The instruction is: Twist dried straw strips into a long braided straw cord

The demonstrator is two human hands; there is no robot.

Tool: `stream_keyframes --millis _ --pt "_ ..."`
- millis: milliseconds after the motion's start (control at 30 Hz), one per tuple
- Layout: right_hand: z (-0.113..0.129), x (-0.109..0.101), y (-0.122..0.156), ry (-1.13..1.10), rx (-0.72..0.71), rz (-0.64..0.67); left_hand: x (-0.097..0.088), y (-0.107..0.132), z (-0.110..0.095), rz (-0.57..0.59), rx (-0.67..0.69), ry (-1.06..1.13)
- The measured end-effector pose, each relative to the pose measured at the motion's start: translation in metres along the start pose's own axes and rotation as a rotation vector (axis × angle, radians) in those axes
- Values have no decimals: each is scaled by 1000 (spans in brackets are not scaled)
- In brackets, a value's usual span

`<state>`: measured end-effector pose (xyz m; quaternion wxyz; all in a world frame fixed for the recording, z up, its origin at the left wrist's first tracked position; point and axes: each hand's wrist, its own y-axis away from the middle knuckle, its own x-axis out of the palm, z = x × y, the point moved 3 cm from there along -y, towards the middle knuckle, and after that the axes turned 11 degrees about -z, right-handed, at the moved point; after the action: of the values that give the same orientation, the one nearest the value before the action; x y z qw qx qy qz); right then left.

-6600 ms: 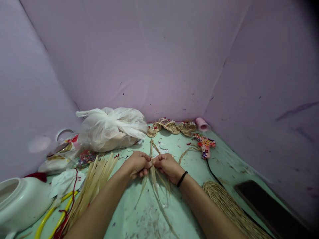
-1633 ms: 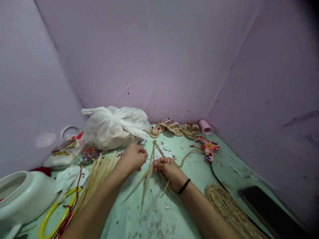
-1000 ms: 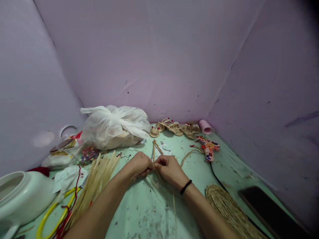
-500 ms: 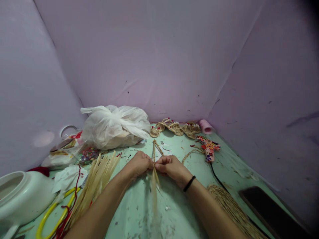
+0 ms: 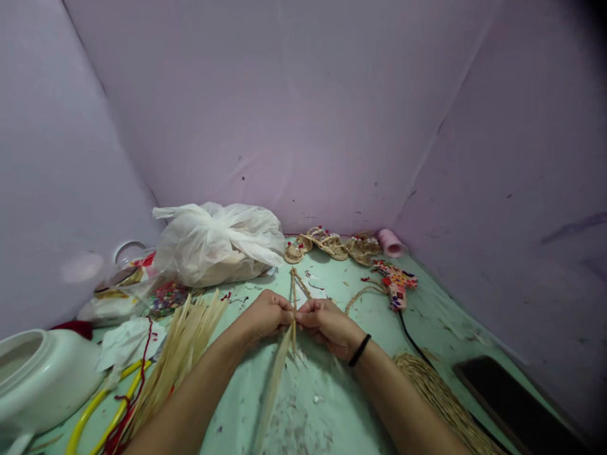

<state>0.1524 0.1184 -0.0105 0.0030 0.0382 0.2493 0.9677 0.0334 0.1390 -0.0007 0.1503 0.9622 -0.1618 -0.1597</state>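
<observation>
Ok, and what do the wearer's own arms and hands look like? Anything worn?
The left hand and right hand are ungloved, and no sleeves show. A plain black band circles the right wrist; none shows on the left.

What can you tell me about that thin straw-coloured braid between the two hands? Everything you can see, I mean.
The braid is slim and tan and looks like dried plant fibre. Its far end narrows to a point over the green table, where a second plaited length slants off toward the right hand. That hand and the left hand pinch the near part. Nearer the person, pale strips trail unbraided, one long and blurred.
</observation>
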Motion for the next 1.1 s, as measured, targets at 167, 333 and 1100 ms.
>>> stream_keyframes --millis 167,333,1100 --pt "0 -3 -6 119 -221 -72 0 -4 7 82 -79 106" --pt "-4 -3 -13 176 -293 -87 2 -3 6 -25 -189 107" --pt "-5 -1 -8 273 -199 -156 0 -1 2 -77 -49 -209"
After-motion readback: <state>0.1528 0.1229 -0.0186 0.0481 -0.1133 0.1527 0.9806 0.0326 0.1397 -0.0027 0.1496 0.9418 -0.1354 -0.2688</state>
